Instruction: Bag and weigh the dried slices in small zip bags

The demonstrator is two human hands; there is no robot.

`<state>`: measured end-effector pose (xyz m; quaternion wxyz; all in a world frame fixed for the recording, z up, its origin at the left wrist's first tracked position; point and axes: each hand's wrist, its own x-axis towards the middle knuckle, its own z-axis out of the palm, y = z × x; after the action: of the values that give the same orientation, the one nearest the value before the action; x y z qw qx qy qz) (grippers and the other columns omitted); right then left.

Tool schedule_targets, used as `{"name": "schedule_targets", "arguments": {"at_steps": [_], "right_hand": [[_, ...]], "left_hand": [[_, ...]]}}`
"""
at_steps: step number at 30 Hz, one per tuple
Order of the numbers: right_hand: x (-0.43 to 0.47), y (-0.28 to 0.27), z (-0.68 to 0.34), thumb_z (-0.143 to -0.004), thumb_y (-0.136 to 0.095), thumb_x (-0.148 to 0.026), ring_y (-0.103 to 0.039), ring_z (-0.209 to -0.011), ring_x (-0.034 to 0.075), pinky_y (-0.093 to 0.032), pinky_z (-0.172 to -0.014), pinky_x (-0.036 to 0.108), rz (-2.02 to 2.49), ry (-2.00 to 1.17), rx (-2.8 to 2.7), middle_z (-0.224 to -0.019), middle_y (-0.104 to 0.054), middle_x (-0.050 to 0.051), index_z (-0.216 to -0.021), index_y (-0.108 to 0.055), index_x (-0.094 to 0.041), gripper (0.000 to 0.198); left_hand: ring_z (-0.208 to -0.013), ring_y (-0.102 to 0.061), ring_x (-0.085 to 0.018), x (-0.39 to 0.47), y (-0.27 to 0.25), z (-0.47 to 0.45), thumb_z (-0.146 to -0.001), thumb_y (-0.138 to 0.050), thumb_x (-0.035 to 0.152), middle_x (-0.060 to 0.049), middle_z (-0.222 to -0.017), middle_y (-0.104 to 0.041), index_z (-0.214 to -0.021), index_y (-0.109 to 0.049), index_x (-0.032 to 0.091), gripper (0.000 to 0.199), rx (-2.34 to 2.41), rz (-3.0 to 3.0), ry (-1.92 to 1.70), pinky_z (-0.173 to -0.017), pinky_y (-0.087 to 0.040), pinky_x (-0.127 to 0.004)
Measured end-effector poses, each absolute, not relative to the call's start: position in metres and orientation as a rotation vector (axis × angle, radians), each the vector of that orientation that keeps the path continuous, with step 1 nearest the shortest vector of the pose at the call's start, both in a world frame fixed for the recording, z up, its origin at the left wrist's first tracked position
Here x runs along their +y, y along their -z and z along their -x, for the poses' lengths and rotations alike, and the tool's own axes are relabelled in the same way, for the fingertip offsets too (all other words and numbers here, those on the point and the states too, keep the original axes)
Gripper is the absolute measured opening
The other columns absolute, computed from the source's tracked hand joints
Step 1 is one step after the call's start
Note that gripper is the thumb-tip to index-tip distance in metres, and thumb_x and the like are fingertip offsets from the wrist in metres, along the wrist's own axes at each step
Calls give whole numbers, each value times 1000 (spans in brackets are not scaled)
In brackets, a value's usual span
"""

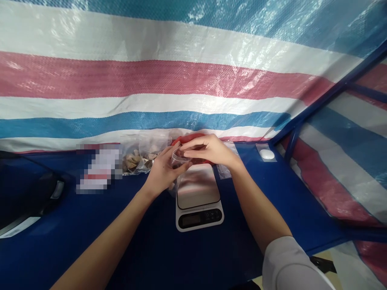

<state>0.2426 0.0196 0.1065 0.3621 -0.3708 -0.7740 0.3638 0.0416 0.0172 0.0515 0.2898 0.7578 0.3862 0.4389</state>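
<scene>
A clear plastic cup is held in my left hand, its fingers and thumb wrapped round the side, just behind the scale's left back corner. My right hand reaches over the cup's mouth from the right, thumb and fingers drawn together at the rim. Whatever sits between those fingertips is too small to make out. Below both hands lies a white digital kitchen scale with a shiny metal plate and a dark display. Behind my right hand shows a red item, mostly covered. A clear bag is partly hidden beneath my left hand.
Clear bags of brownish, stone-like pieces stand to the left, beside a blurred-out paper. A flat clear packet lies right of the scale. Farther right is a bagged white oval object. A dark bag occupies the blue table's left side.
</scene>
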Motion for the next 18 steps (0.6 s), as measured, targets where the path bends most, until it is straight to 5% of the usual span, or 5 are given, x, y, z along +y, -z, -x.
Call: {"name": "schedule_targets", "arguments": {"at_steps": [4,14,18], "right_hand": [[19,-107,-248,-86,-73,-39,-72,-96,19,-57,-86,32,930,-1003,-1958,-103,-78,2,-103,-79,-23,25],[7,-107,-247,-87,-70,-30,-70,-80,16,-54,-76,28,975,-932,-2122,-87,-78,1,-87,-80,-18,16],[-5,-96,-261,-84,-72,-32,-72,-85,18,-55,-80,30,976,-894,-2008,-89,-78,2,-90,-80,-19,16]], "left_hand": [[-114,-66,-31,18,-49,-43,-80,-76,45,-14,-127,-66,-137,-60,17,66,1038,-2052,-1184,-99,-54,-47],[-96,-69,-25,7,-48,-52,-80,-74,45,-13,-119,-67,-138,-57,13,68,1012,-2120,-1110,-89,-58,-43],[-108,-68,-28,-6,-47,-49,-82,-71,50,-14,-133,-63,-141,-55,17,70,1076,-2171,-1092,-94,-58,-43]]}}
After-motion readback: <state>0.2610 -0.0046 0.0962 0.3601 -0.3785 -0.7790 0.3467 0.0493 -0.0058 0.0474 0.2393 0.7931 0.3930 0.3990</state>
